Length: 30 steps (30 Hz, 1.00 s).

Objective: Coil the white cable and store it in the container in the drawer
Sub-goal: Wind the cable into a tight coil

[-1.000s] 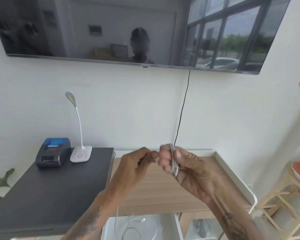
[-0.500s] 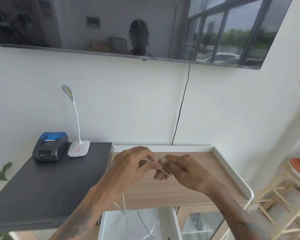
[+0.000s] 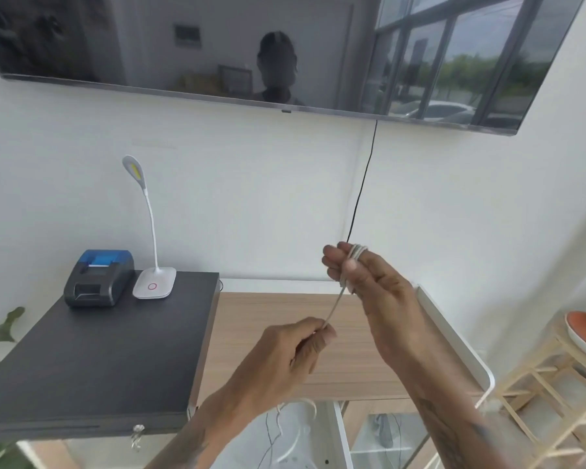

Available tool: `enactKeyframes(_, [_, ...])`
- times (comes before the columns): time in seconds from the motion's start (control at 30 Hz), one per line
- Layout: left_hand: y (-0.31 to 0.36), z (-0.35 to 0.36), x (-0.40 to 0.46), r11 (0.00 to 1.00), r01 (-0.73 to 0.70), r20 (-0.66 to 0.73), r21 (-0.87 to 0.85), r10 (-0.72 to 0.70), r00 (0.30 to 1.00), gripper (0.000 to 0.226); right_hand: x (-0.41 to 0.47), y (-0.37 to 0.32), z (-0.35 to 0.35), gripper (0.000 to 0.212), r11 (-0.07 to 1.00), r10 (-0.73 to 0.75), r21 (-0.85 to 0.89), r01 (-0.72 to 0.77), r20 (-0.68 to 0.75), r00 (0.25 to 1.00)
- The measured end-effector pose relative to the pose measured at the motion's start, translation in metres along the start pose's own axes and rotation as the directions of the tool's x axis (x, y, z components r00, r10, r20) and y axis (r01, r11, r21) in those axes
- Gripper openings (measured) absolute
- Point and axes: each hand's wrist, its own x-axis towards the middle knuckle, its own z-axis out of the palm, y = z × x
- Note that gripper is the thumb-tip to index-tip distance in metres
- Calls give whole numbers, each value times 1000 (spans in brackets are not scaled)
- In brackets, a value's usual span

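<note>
We see the big dark wall screen (image 3: 251, 52) across the top, mirroring a room and windows, with a thin black cord (image 3: 362, 187) dropping from its lower edge down the white wall. Below it runs the light wooden desk (image 3: 268, 319), white rim along its back and right edges, and butted against its left edge sits a dark cabinet top (image 3: 99, 360). At that top's back edge stand a black-and-blue receipt printer (image 3: 99, 277) and, just beside it to the right, a white gooseneck lamp (image 3: 151, 231). Over the desk's middle, the right hand (image 3: 369, 286) is raised, loops of the white cable (image 3: 335, 306) wound round its fingers (image 3: 332, 262) and pinched there. From those loops one taut strand slants down to the left hand (image 3: 291, 353), which is clenched around it lower and closer to us. More cable trails beneath the desk's front edge, curling in the white open drawer (image 3: 339, 434); we cannot tell whether a container sits in there. A key (image 3: 136, 438) dangles at the cabinet's front edge.
</note>
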Motion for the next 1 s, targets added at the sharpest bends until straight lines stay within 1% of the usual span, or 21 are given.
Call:
enactKeyframes(0.03, [0,-3,-1,998,-26,-6,63,26,1000,28,0,6,-4,18,964,-54,-262,53,3,999])
enactKeyframes(0.1, [2,-16,4,967,-88,-46,240,102,994,23,-2,17,-10,13,796,-101,-583,164,139,985])
enactKeyframes(0.17, [4,-32,11,923,-120,-43,366,146,988,18,-5,26,-15,19,646,-56,-718,259,295,954])
enactKeyframes(0.2, [5,-39,14,913,-127,-37,389,153,988,19,-7,28,-17,24,640,1,-721,266,347,938])
enactKeyframes(0.23, [5,-45,17,911,-127,-41,393,155,987,23,-8,27,-16,30,682,79,-697,221,371,925])
enactKeyframes(0.3, [5,-53,22,929,-121,-83,349,159,984,28,-7,21,-13,42,792,254,-610,36,383,888])
enactKeyframes(0.37, [5,-53,26,963,-123,-146,240,161,976,26,-5,12,-13,44,865,371,-482,-137,432,822])
enactKeyframes(0.43, [4,-49,28,988,-126,-210,95,143,967,22,-7,3,-13,32,922,378,-288,-260,517,768])
enactKeyframes(0.5, [2,-45,28,995,-99,-260,26,102,960,25,-10,-7,-12,26,933,323,-59,-355,576,751])
enactKeyframes(0.57, [-1,-38,22,998,-66,-255,0,63,965,34,-13,-16,-7,27,904,203,211,-372,554,808])
enactKeyframes(0.63, [-7,-25,12,999,-25,-178,-43,17,984,29,-10,-22,0,30,852,65,450,-267,415,908])
enactKeyframes(0.67, [-9,-18,7,999,6,-123,-47,-12,992,25,-6,-24,3,30,850,19,495,-178,310,951])
enactKeyframes(0.7, [-9,-12,2,999,31,-71,-36,-34,997,24,-2,-23,5,30,888,-19,454,-77,203,979])
enactKeyframes(0.73, [-7,-7,-1,999,43,-35,-10,-43,998,25,2,-21,6,28,948,-58,316,20,112,992])
enactKeyframes(0.77, [-4,-5,-3,999,42,-17,27,-42,999,27,4,-15,6,25,990,-106,99,101,44,993])
enactKeyframes(0.8, [-1,-6,-3,997,31,-13,75,-30,999,30,5,-9,5,22,972,-174,-160,174,11,985])
enactKeyframes(0.83, [3,-9,-2,992,14,-18,129,-12,1000,33,5,-2,4,19,878,-254,-412,245,34,967])
enactKeyframes(0.87, [5,-14,1,982,-4,-28,187,10,1000,37,5,4,2,16,734,-310,-602,314,114,944])
enactKeyframes(0.9, [7,-20,3,968,-22,-41,249,33,999,39,4,11,-2,15,591,-324,-712,381,223,919])
enactKeyframes(0.93, [9,-27,5,951,-37,-51,307,55,997,40,3,17,-6,16,498,-285,-752,431,327,901])
enactKeyframes(1.0, [11,-44,8,926,-55,-44,374,78,996,36,0,21,-13,23,454,-108,-765,456,461,881])
